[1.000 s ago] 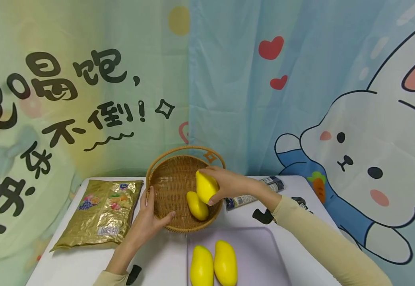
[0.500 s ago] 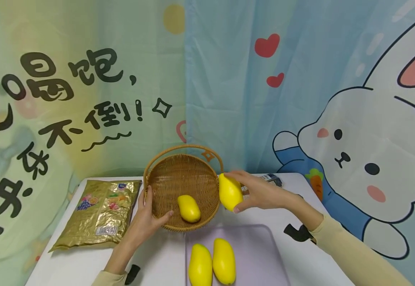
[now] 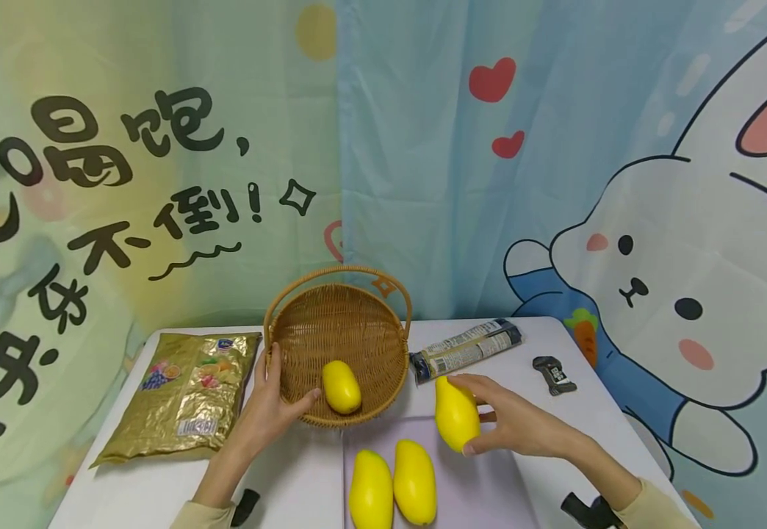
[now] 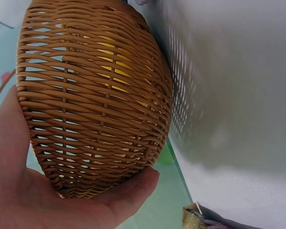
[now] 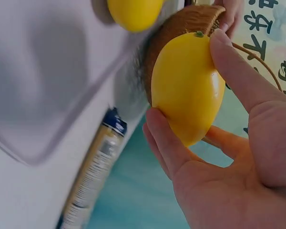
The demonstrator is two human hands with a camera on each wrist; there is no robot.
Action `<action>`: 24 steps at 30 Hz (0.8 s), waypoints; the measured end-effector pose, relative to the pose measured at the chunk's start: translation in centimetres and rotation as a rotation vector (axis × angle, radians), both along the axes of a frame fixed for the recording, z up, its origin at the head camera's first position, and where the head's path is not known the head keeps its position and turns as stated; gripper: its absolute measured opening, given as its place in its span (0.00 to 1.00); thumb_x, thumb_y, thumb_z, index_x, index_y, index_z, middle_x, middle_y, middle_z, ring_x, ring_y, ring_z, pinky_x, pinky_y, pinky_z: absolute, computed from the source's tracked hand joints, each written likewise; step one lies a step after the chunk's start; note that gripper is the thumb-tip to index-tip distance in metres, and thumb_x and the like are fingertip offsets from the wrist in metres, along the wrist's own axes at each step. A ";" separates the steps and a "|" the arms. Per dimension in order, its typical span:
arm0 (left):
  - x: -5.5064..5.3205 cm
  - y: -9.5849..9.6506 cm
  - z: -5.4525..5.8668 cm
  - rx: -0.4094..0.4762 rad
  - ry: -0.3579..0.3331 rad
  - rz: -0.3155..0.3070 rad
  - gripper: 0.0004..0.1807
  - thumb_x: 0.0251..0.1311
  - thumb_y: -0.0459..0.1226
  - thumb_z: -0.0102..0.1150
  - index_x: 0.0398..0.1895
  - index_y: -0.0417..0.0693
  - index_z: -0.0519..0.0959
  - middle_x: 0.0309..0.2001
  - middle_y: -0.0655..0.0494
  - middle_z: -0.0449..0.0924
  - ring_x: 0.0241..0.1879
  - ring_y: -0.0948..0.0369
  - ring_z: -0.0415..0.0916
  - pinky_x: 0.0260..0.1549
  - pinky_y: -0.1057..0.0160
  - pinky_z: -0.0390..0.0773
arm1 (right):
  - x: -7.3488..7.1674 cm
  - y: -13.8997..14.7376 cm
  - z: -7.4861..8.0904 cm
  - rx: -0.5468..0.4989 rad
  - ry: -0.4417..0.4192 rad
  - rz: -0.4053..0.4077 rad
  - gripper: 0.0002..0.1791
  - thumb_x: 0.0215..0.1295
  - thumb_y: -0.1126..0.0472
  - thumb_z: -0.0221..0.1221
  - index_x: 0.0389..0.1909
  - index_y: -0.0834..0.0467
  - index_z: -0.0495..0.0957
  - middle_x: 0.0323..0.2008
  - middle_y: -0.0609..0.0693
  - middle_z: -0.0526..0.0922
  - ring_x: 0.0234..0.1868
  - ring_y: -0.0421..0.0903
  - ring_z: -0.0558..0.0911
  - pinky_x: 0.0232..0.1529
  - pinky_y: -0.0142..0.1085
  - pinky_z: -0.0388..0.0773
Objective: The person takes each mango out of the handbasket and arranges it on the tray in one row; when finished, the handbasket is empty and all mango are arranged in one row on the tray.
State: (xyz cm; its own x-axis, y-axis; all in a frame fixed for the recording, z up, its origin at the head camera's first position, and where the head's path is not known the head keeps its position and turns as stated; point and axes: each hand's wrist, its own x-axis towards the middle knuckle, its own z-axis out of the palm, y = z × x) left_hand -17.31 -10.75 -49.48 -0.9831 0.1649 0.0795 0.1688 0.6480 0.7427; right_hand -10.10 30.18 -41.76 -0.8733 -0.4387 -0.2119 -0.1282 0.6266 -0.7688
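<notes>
My right hand grips a yellow mango above the back right part of a pale purple tray. In the right wrist view, thumb and fingers wrap this mango from both sides. At the left, my left hand holds a brown wicker basket by its rim, tilted so its inside faces me. One mango lies low inside it. The left wrist view shows the woven outside of the basket, yellow showing through the gaps. Two more mangoes lie side by side on the tray.
A gold snack bag lies on the white table left of the basket. Behind the right hand are a long dark-ended packet and a small black wrapped piece. A printed curtain hangs along the table's back edge.
My right hand has carried the mango out of the basket, rightward and then down toward the tray. The mango left in the basket has shifted left. My left hand keeps holding the basket.
</notes>
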 end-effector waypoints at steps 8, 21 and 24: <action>-0.2 0.0 0.0 -0.001 -0.010 0.002 0.66 0.58 0.63 0.66 0.83 0.44 0.34 0.80 0.32 0.29 0.60 0.30 0.73 0.54 0.40 0.79 | 2.0 -0.1 -2.5 -0.040 -0.099 -0.007 0.55 0.52 0.51 0.77 0.79 0.51 0.58 0.78 0.63 0.54 0.67 0.60 0.70 0.60 0.48 0.79; -0.2 0.1 0.1 -0.002 -0.014 -0.004 0.66 0.58 0.64 0.65 0.83 0.44 0.34 0.81 0.33 0.29 0.62 0.31 0.72 0.54 0.41 0.79 | 4.0 -0.6 -5.8 -0.089 -0.190 -0.014 0.52 0.53 0.54 0.77 0.77 0.54 0.60 0.74 0.63 0.61 0.64 0.58 0.71 0.59 0.46 0.80; -0.2 0.1 0.1 -0.005 -0.013 0.000 0.66 0.59 0.63 0.65 0.83 0.44 0.34 0.81 0.33 0.30 0.60 0.31 0.73 0.53 0.41 0.80 | 4.3 -0.9 -6.1 -0.072 -0.183 -0.011 0.52 0.53 0.53 0.77 0.77 0.55 0.61 0.74 0.64 0.62 0.64 0.57 0.71 0.58 0.44 0.80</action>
State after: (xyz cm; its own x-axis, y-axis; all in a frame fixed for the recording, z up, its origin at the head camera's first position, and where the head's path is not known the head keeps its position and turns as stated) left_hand -17.51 -10.61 -49.39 -0.9840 0.1652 0.0662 0.1593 0.6516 0.7416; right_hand -5.83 29.29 -47.90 -0.8280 -0.4490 -0.3360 0.0246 0.5695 -0.8216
